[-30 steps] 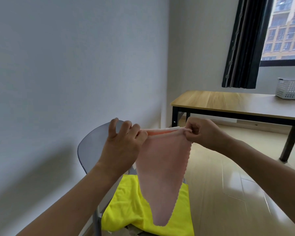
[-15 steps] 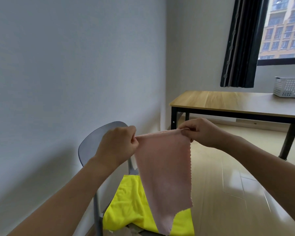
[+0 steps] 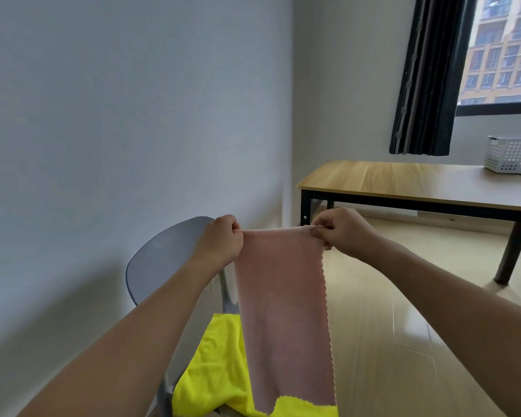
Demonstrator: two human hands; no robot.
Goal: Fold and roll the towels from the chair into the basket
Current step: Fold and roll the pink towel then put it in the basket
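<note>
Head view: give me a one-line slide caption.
Left hand and right hand hold a pink towel over the chair's yellow towel.

Both bare forearms reach forward and upward from the lower corners, converging at mid-frame. The left hand (image 3: 220, 242) is curled into a loose fist, knuckles up, thumb and fingers pinched tight. The right hand (image 3: 342, 231) mirrors it at about the same height, fingertips (image 3: 317, 231) pinched and pointing toward the left hand, wrist bent slightly. The hands are held apart, level with each other.

Pink towel (image 3: 283, 311) hangs over yellow towel (image 3: 217, 374) on chair (image 3: 163, 260).
</note>
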